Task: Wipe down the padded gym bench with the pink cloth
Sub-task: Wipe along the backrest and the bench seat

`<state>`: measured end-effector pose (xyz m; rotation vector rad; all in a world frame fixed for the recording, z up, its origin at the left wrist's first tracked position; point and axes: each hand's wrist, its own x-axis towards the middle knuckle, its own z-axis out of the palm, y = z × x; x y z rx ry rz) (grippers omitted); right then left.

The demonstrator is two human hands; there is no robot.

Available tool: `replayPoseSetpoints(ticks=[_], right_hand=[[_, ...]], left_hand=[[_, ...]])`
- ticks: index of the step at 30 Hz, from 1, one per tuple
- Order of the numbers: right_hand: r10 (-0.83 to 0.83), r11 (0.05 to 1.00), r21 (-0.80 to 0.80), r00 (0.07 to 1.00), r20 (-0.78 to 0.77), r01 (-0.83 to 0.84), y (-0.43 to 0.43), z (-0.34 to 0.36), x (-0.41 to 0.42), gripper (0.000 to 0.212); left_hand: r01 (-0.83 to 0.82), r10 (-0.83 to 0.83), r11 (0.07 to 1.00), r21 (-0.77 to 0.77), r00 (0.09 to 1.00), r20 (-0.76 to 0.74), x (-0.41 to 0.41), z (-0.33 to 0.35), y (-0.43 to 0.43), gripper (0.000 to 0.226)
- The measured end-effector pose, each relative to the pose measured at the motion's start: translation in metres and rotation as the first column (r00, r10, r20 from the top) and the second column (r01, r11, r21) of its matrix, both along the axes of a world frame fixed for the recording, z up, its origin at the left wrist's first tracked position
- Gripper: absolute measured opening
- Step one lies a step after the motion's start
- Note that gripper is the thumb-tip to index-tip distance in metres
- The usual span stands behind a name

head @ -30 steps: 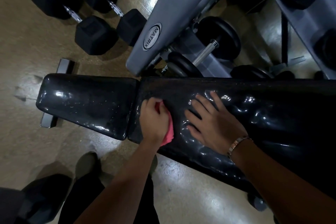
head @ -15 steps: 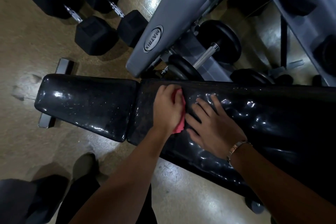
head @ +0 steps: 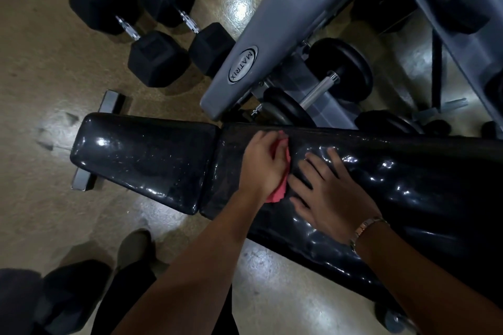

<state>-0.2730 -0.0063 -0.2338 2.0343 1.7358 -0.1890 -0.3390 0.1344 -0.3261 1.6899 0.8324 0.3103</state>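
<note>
A black padded gym bench (head: 141, 155) runs across the view, a short seat pad on the left and a long, wrinkled back pad (head: 422, 187) on the right. My left hand (head: 262, 163) presses a crumpled pink cloth (head: 281, 187) onto the back pad close to the gap between the pads, its fingers curled over the cloth near the far edge. Most of the cloth is hidden under that hand. My right hand (head: 329, 193) lies flat on the back pad just right of the cloth, fingers spread, holding nothing.
Two black hex dumbbells (head: 128, 32) lie on the tan floor beyond the seat pad. A grey Matrix rack (head: 261, 43) with round dumbbells (head: 340, 73) stands behind the bench. My shoe (head: 133, 247) and dark trouser leg are on the floor in front.
My left hand has slid the pink cloth across the back pad from its near edge to its far edge. My right hand has stayed flat in about the same place.
</note>
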Motion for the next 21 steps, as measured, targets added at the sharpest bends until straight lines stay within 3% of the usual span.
replayPoseSetpoints(ticks=[7, 12, 17, 21], right_hand=[[-0.007, 0.999, -0.043, 1.000, -0.006, 0.007, 0.001, 0.001, 0.001, 0.043], [-0.019, 0.999, -0.027, 1.000, -0.004, 0.019, 0.001, 0.001, -0.001, 0.042], [-0.013, 1.000, -0.015, 1.000, 0.008, 0.013, 0.001, -0.001, -0.001, 0.041], [0.003, 1.000, -0.025, 1.000, 0.021, -0.002, 0.001, -0.001, -0.001, 0.044]], left_hand=[[-0.095, 0.087, 0.995, -0.016, 0.961, -0.261, 0.030, -0.002, 0.020, 0.015], [0.051, -0.051, 0.998, -0.025, 0.999, 0.006, 0.018, 0.000, 0.013, 0.015], [-0.094, 0.099, 0.994, 0.062, 0.991, -0.088, -0.012, -0.022, 0.004, 0.015], [-0.152, 0.154, 0.988, 0.030, 0.986, -0.056, -0.049, -0.004, -0.039, 0.017]])
